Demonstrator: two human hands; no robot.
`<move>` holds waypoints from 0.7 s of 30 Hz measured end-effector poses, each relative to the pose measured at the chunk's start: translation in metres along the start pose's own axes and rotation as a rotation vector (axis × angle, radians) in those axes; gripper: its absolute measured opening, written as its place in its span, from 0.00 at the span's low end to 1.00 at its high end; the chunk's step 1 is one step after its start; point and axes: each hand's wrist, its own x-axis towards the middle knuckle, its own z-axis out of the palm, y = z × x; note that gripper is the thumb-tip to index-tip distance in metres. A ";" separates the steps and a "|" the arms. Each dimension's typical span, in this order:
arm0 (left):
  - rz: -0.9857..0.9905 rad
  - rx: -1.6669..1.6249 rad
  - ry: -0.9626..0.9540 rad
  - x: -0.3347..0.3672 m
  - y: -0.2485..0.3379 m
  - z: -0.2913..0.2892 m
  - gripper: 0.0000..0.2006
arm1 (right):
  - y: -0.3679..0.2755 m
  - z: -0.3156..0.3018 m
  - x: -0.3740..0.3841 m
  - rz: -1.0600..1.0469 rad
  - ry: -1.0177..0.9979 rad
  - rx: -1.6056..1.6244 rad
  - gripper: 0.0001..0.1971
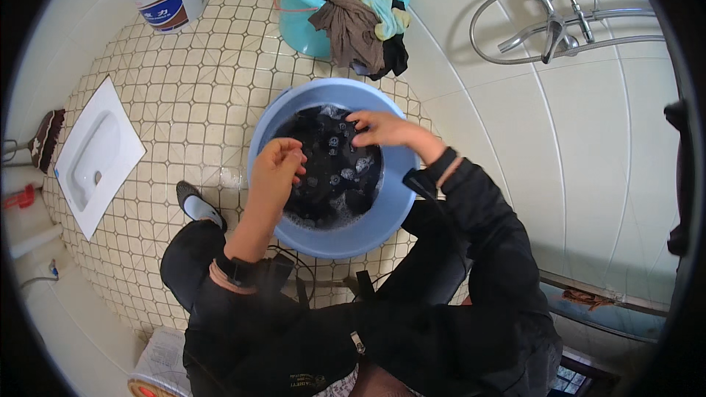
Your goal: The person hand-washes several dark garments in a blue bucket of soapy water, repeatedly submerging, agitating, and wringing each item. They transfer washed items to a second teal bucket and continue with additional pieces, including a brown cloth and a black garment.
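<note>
A light blue basin [346, 245] stands on the floor in front of me. Dark cloth [323, 195] lies in it under water with patches of suds. Over the basin's left part is my left hand [276, 167], its fingers half curled and slightly apart, nothing visible in them. My right hand [386, 131] hovers above the cloth on the basin's right side, thumb and fingers apart and holding nothing. Whether its fingertips touch the water is hard to tell. Both sleeves are pushed back from the wrists.
Behind the basin, a turquoise bucket [305, 37] has a brown garment [349, 22] hanging over its rim. A white bucket [165, 0] stands at the far left. A squat toilet [95, 154] is on the left, a shower tap [555, 29] on the right wall.
</note>
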 end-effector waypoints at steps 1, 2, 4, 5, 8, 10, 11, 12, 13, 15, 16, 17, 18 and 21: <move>-0.018 -0.023 0.002 0.001 0.000 0.000 0.09 | 0.004 0.019 0.011 0.009 -0.046 -0.216 0.42; -0.042 -0.014 -0.010 0.001 0.000 0.000 0.09 | 0.010 0.035 0.025 0.101 -0.007 -0.273 0.47; -0.068 0.012 -0.019 0.001 -0.001 -0.001 0.09 | 0.027 0.062 0.055 0.241 0.096 -0.407 0.56; -0.081 0.026 -0.030 -0.001 -0.002 -0.002 0.09 | 0.037 0.072 0.070 0.277 0.066 -0.481 0.64; -0.091 0.052 -0.045 -0.003 -0.002 -0.005 0.10 | 0.063 0.098 0.100 0.311 -0.137 -0.505 0.48; -0.107 0.096 -0.067 -0.003 0.000 -0.006 0.10 | 0.068 0.110 0.104 0.247 -0.291 -0.611 0.34; -0.123 0.120 -0.072 -0.003 0.002 -0.007 0.10 | 0.067 0.114 0.099 0.181 -0.358 -0.681 0.30; -0.111 0.119 -0.080 -0.003 0.004 -0.007 0.10 | 0.061 0.116 0.093 0.114 -0.422 -0.751 0.26; -0.114 0.123 -0.087 -0.003 0.005 -0.006 0.10 | 0.055 0.115 0.079 0.214 -0.353 -0.515 0.22; -0.114 0.118 -0.096 -0.004 0.006 -0.005 0.09 | 0.037 0.103 0.047 0.192 -0.243 -0.200 0.21; -0.110 0.114 -0.100 -0.004 0.005 -0.004 0.09 | 0.027 0.094 0.030 0.190 -0.177 -0.054 0.21; -0.090 0.103 -0.111 -0.004 0.003 -0.003 0.08 | 0.014 0.086 0.016 0.284 -0.087 -0.018 0.20; -0.106 0.128 -0.104 -0.003 0.000 -0.002 0.08 | 0.003 0.075 0.002 0.378 -0.001 0.014 0.20; -0.070 0.249 -0.110 0.002 -0.015 -0.002 0.09 | -0.026 0.041 -0.046 0.358 0.158 0.258 0.20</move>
